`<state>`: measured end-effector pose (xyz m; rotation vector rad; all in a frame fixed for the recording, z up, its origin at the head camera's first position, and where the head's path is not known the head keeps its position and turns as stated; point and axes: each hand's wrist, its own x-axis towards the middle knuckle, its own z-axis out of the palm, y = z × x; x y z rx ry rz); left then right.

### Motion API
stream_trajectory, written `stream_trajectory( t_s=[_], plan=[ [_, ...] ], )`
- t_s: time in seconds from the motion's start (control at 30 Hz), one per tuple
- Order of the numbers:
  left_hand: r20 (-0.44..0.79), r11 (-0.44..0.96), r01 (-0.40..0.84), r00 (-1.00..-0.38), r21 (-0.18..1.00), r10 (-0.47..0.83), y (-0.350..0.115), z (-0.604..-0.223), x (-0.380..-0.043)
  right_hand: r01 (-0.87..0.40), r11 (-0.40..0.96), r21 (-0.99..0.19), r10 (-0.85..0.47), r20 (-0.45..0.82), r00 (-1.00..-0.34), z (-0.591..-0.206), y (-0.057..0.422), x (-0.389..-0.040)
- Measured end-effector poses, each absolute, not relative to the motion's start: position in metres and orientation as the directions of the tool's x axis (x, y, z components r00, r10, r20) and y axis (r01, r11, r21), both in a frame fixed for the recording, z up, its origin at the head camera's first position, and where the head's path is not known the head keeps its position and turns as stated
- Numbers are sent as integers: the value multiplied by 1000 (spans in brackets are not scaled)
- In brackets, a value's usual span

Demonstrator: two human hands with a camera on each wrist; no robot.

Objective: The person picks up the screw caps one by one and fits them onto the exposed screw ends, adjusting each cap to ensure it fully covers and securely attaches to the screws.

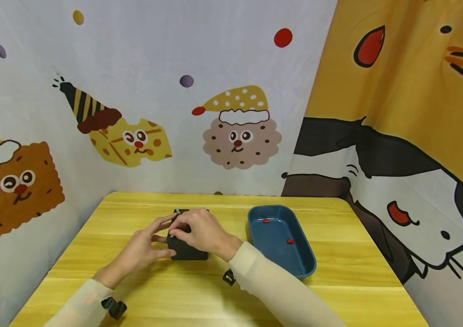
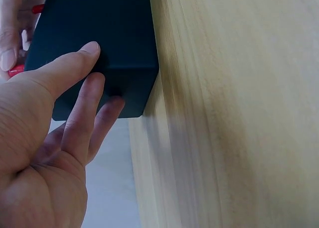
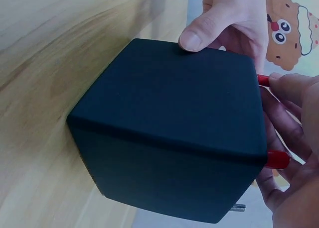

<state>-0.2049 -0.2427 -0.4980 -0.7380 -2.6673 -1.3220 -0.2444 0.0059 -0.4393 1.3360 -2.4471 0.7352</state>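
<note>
A black box (image 1: 189, 250) stands on the wooden table, short red caps and metal posts on its top. My left hand (image 1: 139, 250) holds it by the left corner, thumb on the front face and fingers along the side, as the left wrist view shows. Over the top, my right hand (image 1: 204, 231) pinches a small red cap (image 3: 263, 80) near the front left corner. Another red cap (image 3: 278, 160) sits at the front right corner, and a bare threaded metal post (image 3: 239, 207) sticks out farther back. The right hand hides much of the top in the head view.
Right of the box is a blue tray (image 1: 311, 259) with two loose red caps (image 1: 290, 241) in it. The wooden table (image 1: 166, 299) reaches back to a printed curtain (image 1: 145, 54) with cartoon figures.
</note>
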Motion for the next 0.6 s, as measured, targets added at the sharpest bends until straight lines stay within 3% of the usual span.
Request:
stream_trajectory(
  t_s=[0.6],
  plan=[
    [247,499,423,-891,756,381,-242,-499,-207,-795,505,-335,-717,350,-603,-435,8,-252]
  ],
)
